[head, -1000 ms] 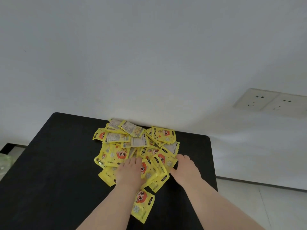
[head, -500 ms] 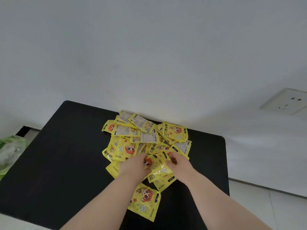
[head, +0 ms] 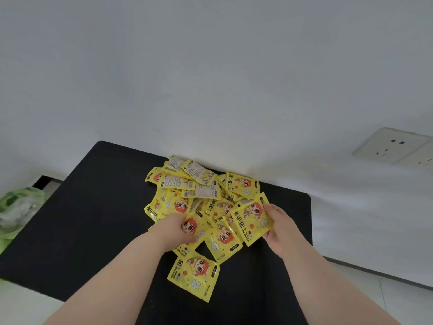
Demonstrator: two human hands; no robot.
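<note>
Since only the head view shows the scene, everything here comes from it: one black bench (head: pixel 93 219) stands with its far edge against a pale wall (head: pixel 210 66), its right edge running just beyond the right forearm and its near left edge ending above pale floor (head: pixel 398 292). One pile (head: pixel 194 188) of yellow hand-warmer packets sits mid-bench, its far packets touching the wall, so the free room lies on the wide bare left half and on a narrower strip to the right. Too many packets overlap for an exact count, though well over a dozen show. Four stand apart from the heap. The right hand (head: pixel 278 227) grips the right packet (head: pixel 254 219) by its right edge, tilted and raised over the pile's near side. The left hand (head: pixel 174 227) curls round the left edge of the left packet (head: pixel 191 227), thumb below it. One middle packet (head: pixel 225 240) lies between the two hands, and one lone packet (head: pixel 194 275) lies flat nearest the person, just beside the left forearm and touching nothing else that I can make out. Off the bench's left edge sits one green bag (head: pixel 18 207). On the wall to the right there are two socket plates (head: pixel 389 145), the second cut off by the frame edge.
</note>
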